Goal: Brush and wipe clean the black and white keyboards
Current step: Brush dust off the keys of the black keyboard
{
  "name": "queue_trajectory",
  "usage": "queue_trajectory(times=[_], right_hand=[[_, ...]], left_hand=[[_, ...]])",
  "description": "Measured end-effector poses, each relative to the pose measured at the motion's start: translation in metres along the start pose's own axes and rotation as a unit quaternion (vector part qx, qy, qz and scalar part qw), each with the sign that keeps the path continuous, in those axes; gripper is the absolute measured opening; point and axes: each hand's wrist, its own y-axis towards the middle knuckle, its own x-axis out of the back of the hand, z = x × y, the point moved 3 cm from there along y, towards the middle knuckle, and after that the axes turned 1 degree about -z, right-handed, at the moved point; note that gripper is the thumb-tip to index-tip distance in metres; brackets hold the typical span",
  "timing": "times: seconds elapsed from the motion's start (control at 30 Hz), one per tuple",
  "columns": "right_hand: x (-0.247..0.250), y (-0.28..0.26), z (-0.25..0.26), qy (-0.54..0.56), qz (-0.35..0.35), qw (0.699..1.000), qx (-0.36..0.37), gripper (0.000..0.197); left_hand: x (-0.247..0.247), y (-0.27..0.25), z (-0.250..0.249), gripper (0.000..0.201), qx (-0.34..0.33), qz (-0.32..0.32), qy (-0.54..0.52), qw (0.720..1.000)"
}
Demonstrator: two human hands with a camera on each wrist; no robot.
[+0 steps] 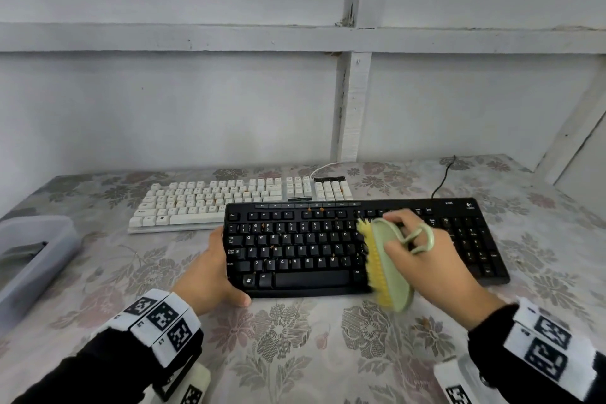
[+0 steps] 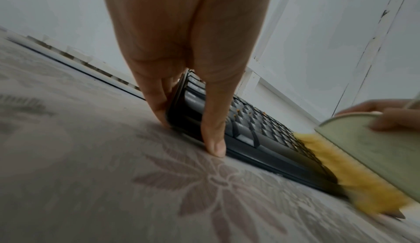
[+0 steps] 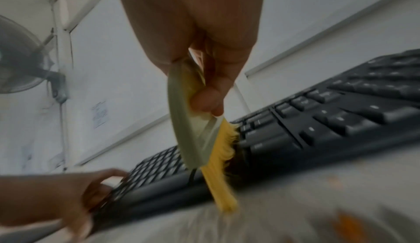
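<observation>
A black keyboard (image 1: 295, 249) lies in the middle of the table, with small orange crumbs among its keys. My left hand (image 1: 210, 272) grips its left end, thumb (image 2: 213, 139) at the front edge and fingers (image 2: 156, 103) behind the corner. My right hand (image 1: 433, 252) holds a pale green brush (image 1: 390, 266) with yellow bristles (image 1: 373, 259), its loop handle around my fingers. The bristles (image 3: 225, 149) press on the keys right of the letter block and overhang the front edge. A white keyboard (image 1: 210, 200) lies behind the black keyboard to the left, also with orange crumbs.
A grey plastic container (image 1: 29, 259) sits at the table's left edge. The floral tablecloth (image 1: 295, 338) covers the table, with orange crumbs on it near the brush (image 3: 345, 221). A black cable (image 1: 442, 177) runs back toward the white wall. A wall fan (image 3: 18, 56) shows in the right wrist view.
</observation>
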Motion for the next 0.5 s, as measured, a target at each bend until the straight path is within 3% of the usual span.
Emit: queue_trajectory(times=[0.13, 0.37, 0.5], right_hand=[[0.01, -0.013, 0.003, 0.015, 0.04, 0.999, -0.001, 0.017], [0.028, 0.037, 0.02, 0.037, -0.08, 0.996, 0.016, 0.025], [0.012, 0.057, 0.028, 0.05, -0.069, 0.996, 0.021, 0.028]], left_hand=[[0.0, 0.001, 0.0, 0.12, 0.001, 0.001, -0.003, 1.0], [0.0, 0.002, 0.002, 0.122, 0.006, 0.004, -0.002, 1.0], [0.001, 0.002, 0.001, 0.122, 0.003, 0.004, 0.002, 1.0]])
